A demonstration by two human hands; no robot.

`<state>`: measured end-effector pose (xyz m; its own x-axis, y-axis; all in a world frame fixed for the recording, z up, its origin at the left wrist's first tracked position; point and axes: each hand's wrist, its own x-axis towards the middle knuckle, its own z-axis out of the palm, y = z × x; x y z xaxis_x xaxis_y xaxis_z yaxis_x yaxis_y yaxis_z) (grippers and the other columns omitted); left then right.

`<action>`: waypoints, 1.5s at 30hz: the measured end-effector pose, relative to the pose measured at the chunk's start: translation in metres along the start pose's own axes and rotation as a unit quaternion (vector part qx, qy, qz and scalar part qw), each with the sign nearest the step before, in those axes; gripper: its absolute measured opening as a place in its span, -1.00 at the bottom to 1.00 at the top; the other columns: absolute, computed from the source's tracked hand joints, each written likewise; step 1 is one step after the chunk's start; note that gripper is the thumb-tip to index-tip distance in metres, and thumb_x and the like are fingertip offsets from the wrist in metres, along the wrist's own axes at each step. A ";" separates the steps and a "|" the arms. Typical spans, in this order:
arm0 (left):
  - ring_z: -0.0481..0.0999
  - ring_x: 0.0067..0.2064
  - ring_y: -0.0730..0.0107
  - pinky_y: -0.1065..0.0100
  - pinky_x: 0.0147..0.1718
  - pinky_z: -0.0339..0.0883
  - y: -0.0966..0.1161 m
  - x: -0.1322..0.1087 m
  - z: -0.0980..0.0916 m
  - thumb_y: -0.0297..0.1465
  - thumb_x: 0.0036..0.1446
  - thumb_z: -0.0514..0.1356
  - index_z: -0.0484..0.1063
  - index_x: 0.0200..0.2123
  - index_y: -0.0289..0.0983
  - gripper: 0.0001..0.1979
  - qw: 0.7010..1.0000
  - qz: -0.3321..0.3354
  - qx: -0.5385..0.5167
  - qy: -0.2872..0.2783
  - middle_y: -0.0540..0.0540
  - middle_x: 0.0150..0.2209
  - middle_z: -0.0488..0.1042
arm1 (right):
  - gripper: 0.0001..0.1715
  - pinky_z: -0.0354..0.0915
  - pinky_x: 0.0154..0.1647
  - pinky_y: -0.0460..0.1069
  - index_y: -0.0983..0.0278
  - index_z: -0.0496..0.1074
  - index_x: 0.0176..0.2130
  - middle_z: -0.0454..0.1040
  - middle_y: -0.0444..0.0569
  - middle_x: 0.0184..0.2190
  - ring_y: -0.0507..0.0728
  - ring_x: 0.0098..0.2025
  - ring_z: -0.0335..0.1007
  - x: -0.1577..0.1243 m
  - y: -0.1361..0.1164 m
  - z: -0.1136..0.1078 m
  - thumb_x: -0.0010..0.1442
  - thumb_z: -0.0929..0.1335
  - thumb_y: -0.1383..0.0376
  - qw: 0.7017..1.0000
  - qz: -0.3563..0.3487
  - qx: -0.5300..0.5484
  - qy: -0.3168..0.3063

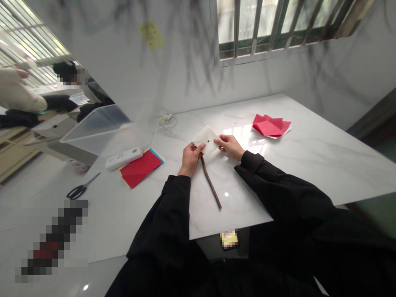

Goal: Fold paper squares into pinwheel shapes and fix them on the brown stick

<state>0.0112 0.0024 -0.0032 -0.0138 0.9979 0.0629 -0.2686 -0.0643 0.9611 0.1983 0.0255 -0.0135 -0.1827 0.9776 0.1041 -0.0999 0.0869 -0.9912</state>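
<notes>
My left hand (191, 157) and my right hand (229, 146) both pinch a small white folded paper (206, 138) held just above the white marble table (309, 165). The left fingers grip its lower left corner, the right fingers its right edge. A thin brown stick (211, 184) runs from under the paper toward me along the tabletop, its upper end by my left hand. Both arms wear black sleeves.
Folded red paper (271, 126) lies at the far right. A stack of red and coloured sheets (141, 168) lies left, beside a white oblong device (123, 158), black scissors (81, 189) and a clear plastic bin (95, 128). A person sits far left.
</notes>
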 end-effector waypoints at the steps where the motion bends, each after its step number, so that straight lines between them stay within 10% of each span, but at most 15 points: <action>1: 0.65 -0.12 0.14 0.16 -0.07 0.52 -0.001 0.000 0.000 -0.27 -0.19 0.54 0.57 -0.11 -0.33 -0.46 1.000 0.001 0.002 0.001 -0.19 -0.15 0.66 | -0.53 0.23 -0.49 -0.11 0.29 0.50 -0.32 0.41 -0.14 -0.50 0.00 -0.47 0.29 0.000 0.001 0.000 0.08 0.51 -0.06 1.000 -0.004 -0.012 -0.005; 9: 0.64 -0.06 0.08 0.12 0.02 0.48 -0.008 0.003 0.000 -0.24 -0.21 0.54 0.60 -0.14 -0.35 -0.47 0.999 0.037 0.012 0.011 -0.22 -0.13 0.67 | -0.33 0.44 -0.19 0.06 0.22 0.41 0.15 0.56 0.04 -0.09 0.14 -0.22 0.46 -0.002 -0.003 0.002 0.13 0.51 0.06 0.964 -0.142 -0.198 0.104; 15: 0.65 -0.16 0.11 0.16 -0.08 0.49 -0.010 0.003 0.001 -0.21 -0.19 0.54 0.60 -0.14 -0.36 -0.46 0.997 0.063 0.052 0.007 -0.21 -0.20 0.68 | -0.70 0.32 0.15 0.20 0.18 0.58 -0.04 0.53 0.06 -0.04 0.28 0.05 0.38 -0.012 -0.016 0.011 0.23 0.50 0.18 0.889 -0.305 -0.327 0.100; 38: 0.63 -0.17 0.11 0.20 -0.11 0.47 -0.012 0.004 0.000 -0.26 -0.20 0.51 0.60 -0.20 -0.37 -0.53 0.992 0.066 0.101 0.038 -0.20 -0.25 0.67 | -0.84 0.32 -0.16 0.01 0.23 0.56 -0.27 0.53 -0.04 -0.27 0.11 -0.25 0.39 -0.011 -0.022 0.007 0.28 0.42 0.19 0.950 -0.207 -0.231 0.023; 45: 0.63 -0.19 0.17 0.22 -0.10 0.47 -0.018 0.009 -0.004 -0.27 -0.23 0.51 0.58 -0.22 -0.37 -0.53 0.994 0.063 0.058 0.072 -0.21 -0.20 0.67 | -0.91 0.30 -0.16 0.02 0.27 0.58 -0.29 0.57 -0.05 -0.38 0.12 -0.31 0.42 0.006 0.006 -0.026 0.22 0.42 0.32 0.919 -0.169 -0.349 0.064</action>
<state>0.0124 0.0124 -0.0207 -0.1800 0.9715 0.1544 -0.1435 -0.1812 0.9729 0.2217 0.0365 -0.0213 -0.1359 0.8826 0.4501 0.5309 0.4485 -0.7190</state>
